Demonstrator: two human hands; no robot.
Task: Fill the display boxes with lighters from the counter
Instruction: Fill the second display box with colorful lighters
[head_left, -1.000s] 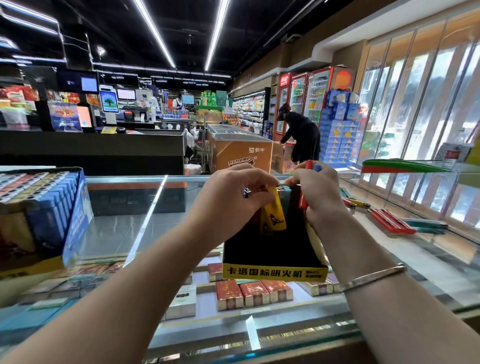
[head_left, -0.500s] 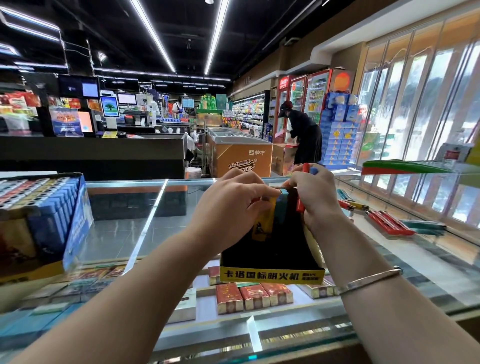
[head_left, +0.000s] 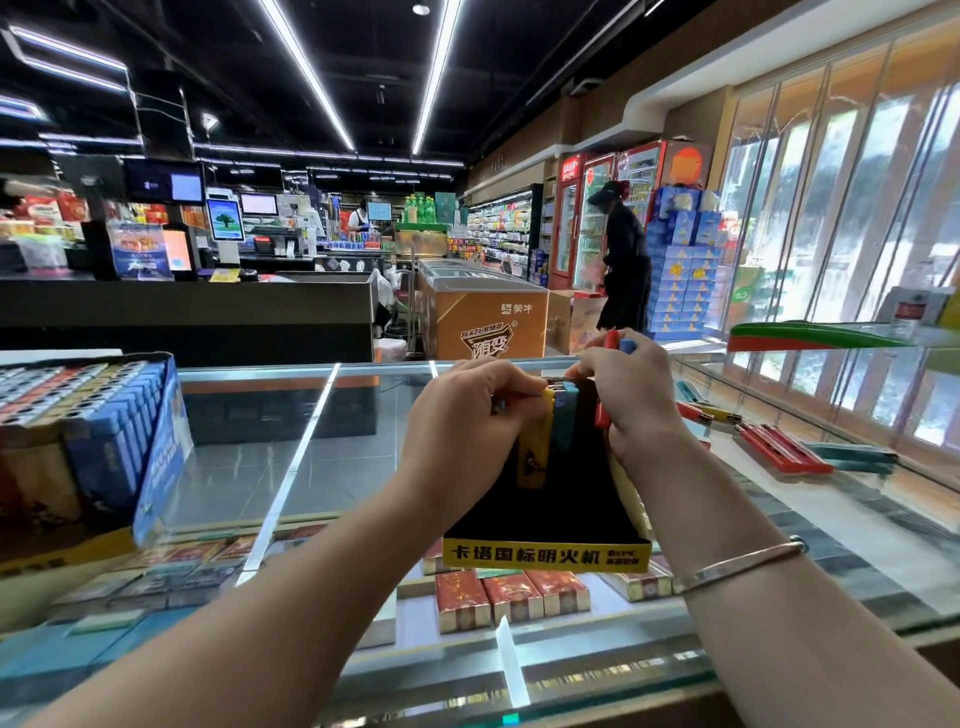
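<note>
Black display box (head_left: 540, 519) with a yellow front strip stands on the glass counter (head_left: 291, 467), mostly unfilled. At its far end a yellow lighter (head_left: 535, 452) and a teal lighter (head_left: 563, 421) stand upright. Left hand (head_left: 462, 426) curls its fingers on the yellow one; right hand (head_left: 631, 395) grips red and blue lighters (head_left: 618, 340). Loose lighters (head_left: 779, 447) lie right of the box; a full blue box (head_left: 104, 426) sits well left, bare glass between.
</note>
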